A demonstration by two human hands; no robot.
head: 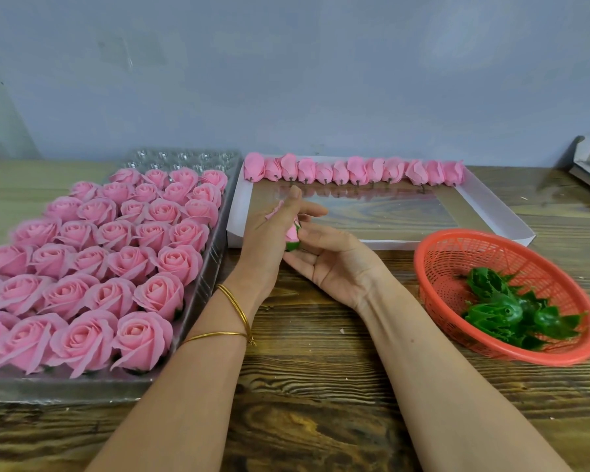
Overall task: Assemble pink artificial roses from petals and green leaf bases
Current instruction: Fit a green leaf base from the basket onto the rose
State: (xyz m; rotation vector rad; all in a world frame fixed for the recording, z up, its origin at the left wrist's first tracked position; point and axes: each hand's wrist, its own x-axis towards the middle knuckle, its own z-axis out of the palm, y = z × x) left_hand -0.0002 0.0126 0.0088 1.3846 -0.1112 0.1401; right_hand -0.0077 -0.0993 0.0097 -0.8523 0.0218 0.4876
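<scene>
Wooden tabletop [321,396] with dark grain fills the bottom of the frame, and two bare forearms rise over it from the lower edge toward the centre. The left forearm [191,386] wears two thin gold bangles [239,311] at the wrist.

At centre frame the hands meet around a small rose bud [291,237], pink above with a green cup below. The right hand [334,264] lies palm up. Its grip is narrow, with thumb and curled fingers closed on the bud's green base. The left hand [269,240] stands edge-on just left of the bud and against it, fingers straight and pointing toward the top of the frame, thumb out to the right. A pink petal [275,209] shows past the far side of its fingers; whether this grip pinches the petal cannot be told.

Across the left of the frame, a clear tray [65,390] holds finished roses [133,260] packed in rows, with moulded cells showing at its far end. In the upper centre, a shallow white box [491,206] lies behind the hands, with a row of pink petal heads [355,172] lined along its far wall. At right, a red basket [436,253] sits on the tabletop just in front of the box, holding green leaf bases [511,311]. A plain grey wall [286,80] fills the top.
</scene>
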